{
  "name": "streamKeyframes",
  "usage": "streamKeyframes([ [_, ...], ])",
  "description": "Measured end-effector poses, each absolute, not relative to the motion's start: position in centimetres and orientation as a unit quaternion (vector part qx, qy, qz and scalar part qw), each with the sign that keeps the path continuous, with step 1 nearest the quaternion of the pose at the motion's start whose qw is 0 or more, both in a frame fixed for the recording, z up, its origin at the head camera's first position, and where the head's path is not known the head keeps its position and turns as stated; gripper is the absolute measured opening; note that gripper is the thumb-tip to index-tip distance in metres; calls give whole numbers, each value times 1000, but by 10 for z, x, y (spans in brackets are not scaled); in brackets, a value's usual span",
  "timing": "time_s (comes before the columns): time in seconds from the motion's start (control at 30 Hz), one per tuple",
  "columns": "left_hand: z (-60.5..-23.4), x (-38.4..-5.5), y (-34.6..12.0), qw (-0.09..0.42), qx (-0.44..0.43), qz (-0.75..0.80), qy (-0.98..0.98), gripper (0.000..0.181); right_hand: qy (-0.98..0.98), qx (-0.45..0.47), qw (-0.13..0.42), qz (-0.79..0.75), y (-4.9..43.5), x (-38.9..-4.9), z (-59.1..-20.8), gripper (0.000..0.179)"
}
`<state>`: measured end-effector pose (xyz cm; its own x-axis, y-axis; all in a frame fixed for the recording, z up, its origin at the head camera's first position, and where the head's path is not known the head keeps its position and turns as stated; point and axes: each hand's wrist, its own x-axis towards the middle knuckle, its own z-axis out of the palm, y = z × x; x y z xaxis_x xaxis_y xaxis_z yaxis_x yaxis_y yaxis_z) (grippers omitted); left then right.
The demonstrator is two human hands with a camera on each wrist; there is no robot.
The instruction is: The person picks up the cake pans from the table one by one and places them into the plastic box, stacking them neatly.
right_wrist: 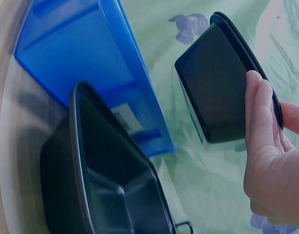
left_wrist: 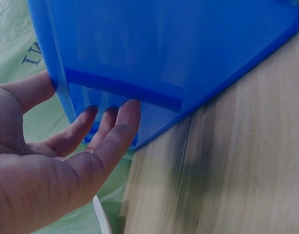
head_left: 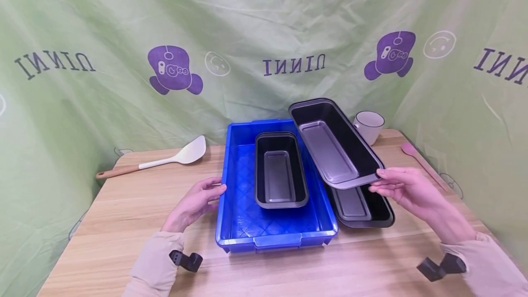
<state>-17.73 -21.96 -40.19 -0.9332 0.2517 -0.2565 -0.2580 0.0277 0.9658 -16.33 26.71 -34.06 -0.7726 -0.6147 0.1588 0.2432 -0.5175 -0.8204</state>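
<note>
My right hand (head_left: pixel 406 189) pinches the near end of a dark loaf pan (head_left: pixel 330 145) between thumb and fingers. That pan hangs tilted in the air, and its dark underside shows in the right wrist view. Beneath it, a second loaf pan (head_left: pixel 381 214) rests on the table beside a blue plastic bin (head_left: pixel 276 242). Another loaf pan (head_left: pixel 280 178) sits inside the bin, toward its right side. My left hand (head_left: pixel 202 198) touches the bin's left rim, with loosely bent fingers (left_wrist: pixel 125 122) along its outer wall.
A white mug (head_left: pixel 369 127) with a dark rim stands behind the pans. On the right lies a pink long-handled utensil (head_left: pixel 422 164). A white spatula (head_left: pixel 191 151) with a wooden handle is at the back left. Green printed cloth (head_left: pixel 247 8) encloses the wooden table (head_left: pixel 152 200).
</note>
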Motion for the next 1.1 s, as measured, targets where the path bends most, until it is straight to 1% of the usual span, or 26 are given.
streamKeyframes([
  [0.17, -402, -177, -219, 180, -8, 697, 694, 54, 434, -188, 259, -842, 245, -164, -341, 41],
  [0.47, -401, -177, -219, 181, -8, 697, 694, 56, 497, -117, 223, -831, 204, -164, -344, 31],
  [0.87, -400, -176, -220, 181, -9, 696, 695, 55, 531, -55, 222, -816, 169, -171, -346, 26],
  [1.1, -400, -176, -220, 184, -6, 700, 690, 55, 552, -15, 206, -808, 152, -175, -347, 23],
])
